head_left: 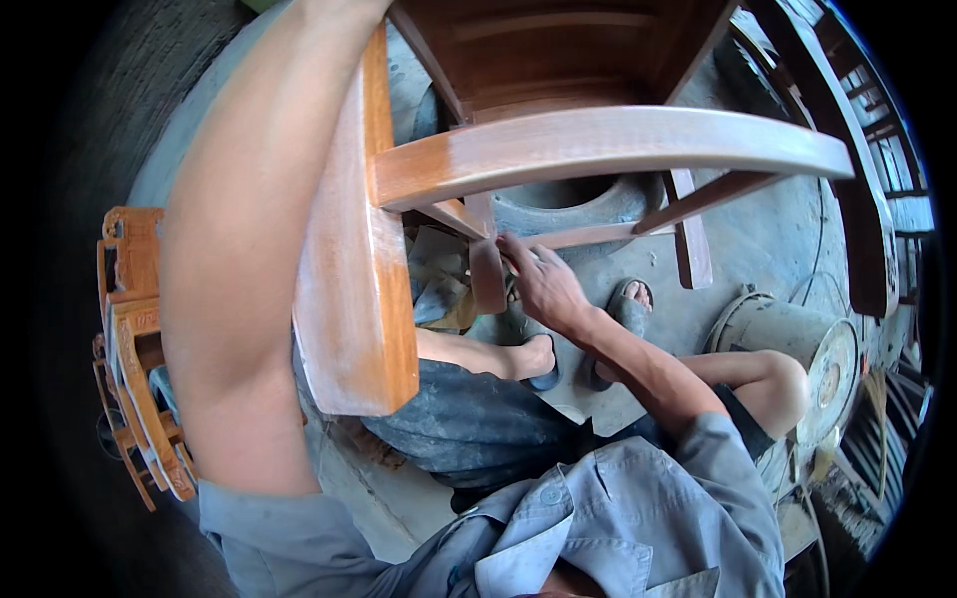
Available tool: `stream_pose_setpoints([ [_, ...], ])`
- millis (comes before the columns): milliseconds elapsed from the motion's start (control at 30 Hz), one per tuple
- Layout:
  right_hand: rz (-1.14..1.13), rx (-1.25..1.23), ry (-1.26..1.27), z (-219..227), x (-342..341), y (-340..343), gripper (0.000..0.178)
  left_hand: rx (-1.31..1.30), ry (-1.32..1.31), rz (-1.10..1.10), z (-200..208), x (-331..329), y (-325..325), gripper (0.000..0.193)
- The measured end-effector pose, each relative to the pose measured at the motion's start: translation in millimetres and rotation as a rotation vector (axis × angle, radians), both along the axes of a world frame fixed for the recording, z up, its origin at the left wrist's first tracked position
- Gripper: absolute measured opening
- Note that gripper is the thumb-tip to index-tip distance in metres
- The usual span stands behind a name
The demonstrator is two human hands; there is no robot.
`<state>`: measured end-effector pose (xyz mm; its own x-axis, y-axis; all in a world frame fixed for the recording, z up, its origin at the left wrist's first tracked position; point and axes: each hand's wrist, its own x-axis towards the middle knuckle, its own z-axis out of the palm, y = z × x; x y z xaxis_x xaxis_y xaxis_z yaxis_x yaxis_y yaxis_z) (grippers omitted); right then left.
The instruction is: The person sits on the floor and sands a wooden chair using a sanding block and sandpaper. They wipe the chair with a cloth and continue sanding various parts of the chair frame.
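A wooden chair frame (pixel 638 140) stands tilted in front of me, its orange-brown wood covered in places with a pale, whitish film. A broad post (pixel 349 289) comes close to me on the left. My left arm reaches up past this post, and the hand is cut off by the top edge. Lower down, my right hand (pixel 546 287) has its fingers bent together against the joint where a short leg (pixel 486 277) meets a rail (pixel 583 236). Whatever the fingertips may hold there is too small to make out.
A dark tyre (pixel 568 204) lies beneath the chair. To the right stands a dirty pale bucket (pixel 788 349), with dark wooden frames (pixel 837 149) behind it. Carved orange chair parts (pixel 140 339) are at the far left. My sandalled feet rest on the concrete floor (pixel 763 234).
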<state>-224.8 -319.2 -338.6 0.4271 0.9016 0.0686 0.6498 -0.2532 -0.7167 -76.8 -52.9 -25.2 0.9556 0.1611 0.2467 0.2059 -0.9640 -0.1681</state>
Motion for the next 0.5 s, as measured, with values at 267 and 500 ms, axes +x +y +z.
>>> stream_pose_setpoints([
  [267,0.273,0.07,-0.576,-25.1,-2.6,15.7,0.063,0.009,-0.033,0.025,-7.9,-0.8,9.0,0.076],
  [500,0.282,0.021,-0.433,-22.1,36.4,-7.3,0.06,0.038,-0.002,0.091,-1.6,-7.1,-5.6,0.075],
])
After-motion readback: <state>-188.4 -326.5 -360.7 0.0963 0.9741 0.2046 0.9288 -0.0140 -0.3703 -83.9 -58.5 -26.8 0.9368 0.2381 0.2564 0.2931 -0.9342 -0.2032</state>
